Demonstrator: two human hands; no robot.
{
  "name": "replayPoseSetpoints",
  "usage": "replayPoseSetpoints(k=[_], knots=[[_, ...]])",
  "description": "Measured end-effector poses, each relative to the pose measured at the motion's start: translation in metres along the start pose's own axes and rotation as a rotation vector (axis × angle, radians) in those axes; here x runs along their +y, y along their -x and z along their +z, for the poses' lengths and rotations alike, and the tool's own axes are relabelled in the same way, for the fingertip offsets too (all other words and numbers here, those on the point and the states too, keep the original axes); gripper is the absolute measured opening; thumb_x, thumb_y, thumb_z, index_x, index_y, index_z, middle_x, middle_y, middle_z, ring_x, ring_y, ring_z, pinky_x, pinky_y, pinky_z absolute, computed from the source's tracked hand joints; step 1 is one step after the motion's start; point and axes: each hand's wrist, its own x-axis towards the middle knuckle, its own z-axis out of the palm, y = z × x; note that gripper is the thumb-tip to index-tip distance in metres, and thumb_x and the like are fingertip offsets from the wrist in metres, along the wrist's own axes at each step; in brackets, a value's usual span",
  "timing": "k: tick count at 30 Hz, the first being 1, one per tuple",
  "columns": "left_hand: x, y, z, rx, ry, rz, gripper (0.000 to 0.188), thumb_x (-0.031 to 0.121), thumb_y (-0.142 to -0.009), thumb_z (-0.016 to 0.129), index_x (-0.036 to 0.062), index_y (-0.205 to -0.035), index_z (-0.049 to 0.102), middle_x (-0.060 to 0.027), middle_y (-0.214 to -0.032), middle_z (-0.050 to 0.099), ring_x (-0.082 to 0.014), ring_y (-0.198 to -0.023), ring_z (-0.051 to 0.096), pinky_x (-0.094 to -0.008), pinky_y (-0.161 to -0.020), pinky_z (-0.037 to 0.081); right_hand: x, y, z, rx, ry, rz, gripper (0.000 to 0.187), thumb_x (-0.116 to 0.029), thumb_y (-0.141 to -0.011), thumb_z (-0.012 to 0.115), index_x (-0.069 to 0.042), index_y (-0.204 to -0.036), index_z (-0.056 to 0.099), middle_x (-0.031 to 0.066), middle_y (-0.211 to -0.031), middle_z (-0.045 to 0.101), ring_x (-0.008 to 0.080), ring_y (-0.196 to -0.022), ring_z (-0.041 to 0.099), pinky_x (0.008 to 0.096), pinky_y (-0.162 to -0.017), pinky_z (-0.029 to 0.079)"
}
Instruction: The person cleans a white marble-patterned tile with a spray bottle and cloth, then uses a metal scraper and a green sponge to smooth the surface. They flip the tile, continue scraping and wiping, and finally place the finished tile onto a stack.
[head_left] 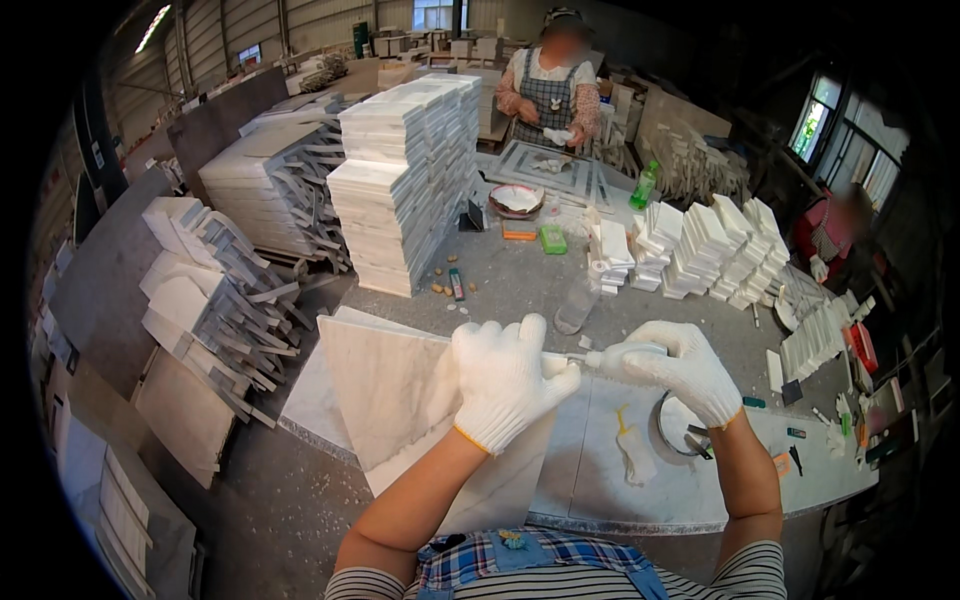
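Observation:
My right hand (695, 370), in a white knit glove, grips a soft white squeeze bottle (630, 362) lying on its side in the air. Its narrow nozzle points left, toward my left hand (510, 382). That hand, gloved the same way, has its fingers curled above a grey-veined marble slab (385, 385). A small pale bit shows by its thumb at the nozzle's tip, too small to name. Below my right hand sits a round tin (664, 428) with a dark tool in it. A second white bottle with a yellow tip (632, 450) lies left of the tin.
A tall stack of marble tiles (385, 190) rises at the table's far left. Shorter white tile stacks (700, 250) line the right. A clear bottle (577, 305) stands ahead. Across the table, a person in a checked apron (550, 95) handles something white; another person (825, 230) is at right.

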Motion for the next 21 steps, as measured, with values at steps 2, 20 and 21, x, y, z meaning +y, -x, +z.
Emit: replayPoseSetpoints(k=[2, 20, 21], knots=[[-0.0002, 0.0003, -0.0002, -0.004, 0.0, -0.001, 0.042, 0.046, -0.06, 0.081, 0.0131, -0.078, 0.062, -0.0075, -0.062, 0.061, -0.0301, -0.06, 0.059, -0.0445, -0.067, 0.041, -0.0023, 0.0002, 0.0004, 0.004, -0.005, 0.003, 0.042, -0.038, -0.089, 0.079, 0.001, -0.103, 0.078, 0.0046, -0.09, 0.072, 0.0117, -0.083, 0.063, 0.0301, -0.075, 0.052], [0.0003, -0.001, -0.003, -0.019, -0.002, 0.011, 0.043, 0.047, -0.061, 0.082, 0.013, -0.078, 0.061, -0.0067, -0.062, 0.06, -0.0294, -0.06, 0.058, -0.044, -0.067, 0.04, 0.0057, 0.0003, -0.0005, -0.017, -0.044, 0.001, 0.037, -0.033, -0.089, 0.078, 0.001, -0.104, 0.078, 0.0058, -0.093, 0.073, 0.0123, -0.086, 0.065, 0.0303, -0.078, 0.053], [-0.0002, -0.001, -0.0027, -0.027, -0.001, 0.008, 0.043, 0.047, -0.061, 0.082, 0.0129, -0.078, 0.062, -0.0067, -0.063, 0.061, -0.0294, -0.06, 0.058, -0.0439, -0.067, 0.04, 0.0057, 0.0005, -0.0002, -0.018, -0.049, -0.004, 0.038, -0.033, -0.089, 0.078, 0.001, -0.105, 0.078, 0.0062, -0.093, 0.073, 0.0124, -0.086, 0.065, 0.0304, -0.078, 0.053]])
